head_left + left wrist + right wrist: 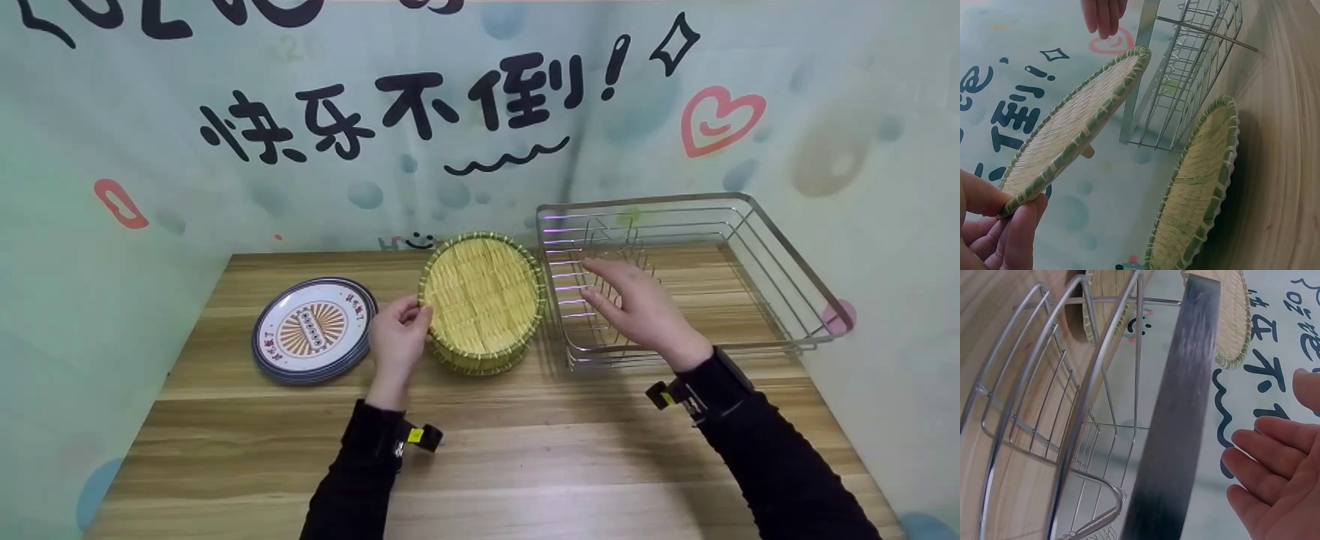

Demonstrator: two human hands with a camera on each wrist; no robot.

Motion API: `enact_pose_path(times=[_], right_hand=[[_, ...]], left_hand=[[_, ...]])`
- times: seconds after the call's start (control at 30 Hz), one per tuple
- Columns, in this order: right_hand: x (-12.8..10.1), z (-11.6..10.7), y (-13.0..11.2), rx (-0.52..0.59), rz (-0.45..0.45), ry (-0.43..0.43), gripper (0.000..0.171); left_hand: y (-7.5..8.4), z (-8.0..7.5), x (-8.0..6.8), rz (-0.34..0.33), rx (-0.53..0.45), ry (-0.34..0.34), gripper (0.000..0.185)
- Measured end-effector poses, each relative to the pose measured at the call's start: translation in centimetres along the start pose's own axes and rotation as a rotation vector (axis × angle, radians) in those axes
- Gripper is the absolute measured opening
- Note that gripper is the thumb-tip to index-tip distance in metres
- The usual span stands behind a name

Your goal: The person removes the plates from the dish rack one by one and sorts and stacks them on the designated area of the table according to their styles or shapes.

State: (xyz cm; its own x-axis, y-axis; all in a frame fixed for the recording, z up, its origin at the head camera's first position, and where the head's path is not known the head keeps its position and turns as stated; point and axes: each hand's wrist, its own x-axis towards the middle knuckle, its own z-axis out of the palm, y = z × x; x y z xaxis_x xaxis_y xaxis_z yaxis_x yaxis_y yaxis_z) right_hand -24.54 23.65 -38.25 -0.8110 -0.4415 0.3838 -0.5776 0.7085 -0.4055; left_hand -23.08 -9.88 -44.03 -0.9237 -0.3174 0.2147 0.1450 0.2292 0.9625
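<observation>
My left hand (396,341) pinches the left rim of a round woven bamboo tray (484,292) between thumb and fingers. In the left wrist view the held tray (1072,124) is tilted and apart from a second woven tray (1196,185) lower down by the tabletop. From the head view the upper tray covers most of what lies under it. My right hand (641,307) appears over the left part of a wire dish rack (787,259). Its fingers are extended, and the right wrist view shows its palm (1297,484) with nothing held.
Left of the trays lies a stack of round plates (313,330) with blue rims and a printed sunburst. The rack's flat metal rim (1174,405) stands up right beside the trays. A printed backdrop (375,195) rises behind the wooden table (480,457).
</observation>
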Motion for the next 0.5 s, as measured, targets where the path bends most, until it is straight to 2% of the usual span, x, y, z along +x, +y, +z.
enact_pose_path(times=[0.33,0.5], right_hand=[[-0.51,0.34,0.12,-0.008,-0.013,0.01,0.052],[-0.82,0.51,0.19,-0.033,-0.023,0.006,0.055]], left_hand=[[-0.64,0.15,0.03,-0.074,0.033,-0.018,0.023],[-1.03,0.3,0.06,-0.095,0.018,-0.025,0.021]])
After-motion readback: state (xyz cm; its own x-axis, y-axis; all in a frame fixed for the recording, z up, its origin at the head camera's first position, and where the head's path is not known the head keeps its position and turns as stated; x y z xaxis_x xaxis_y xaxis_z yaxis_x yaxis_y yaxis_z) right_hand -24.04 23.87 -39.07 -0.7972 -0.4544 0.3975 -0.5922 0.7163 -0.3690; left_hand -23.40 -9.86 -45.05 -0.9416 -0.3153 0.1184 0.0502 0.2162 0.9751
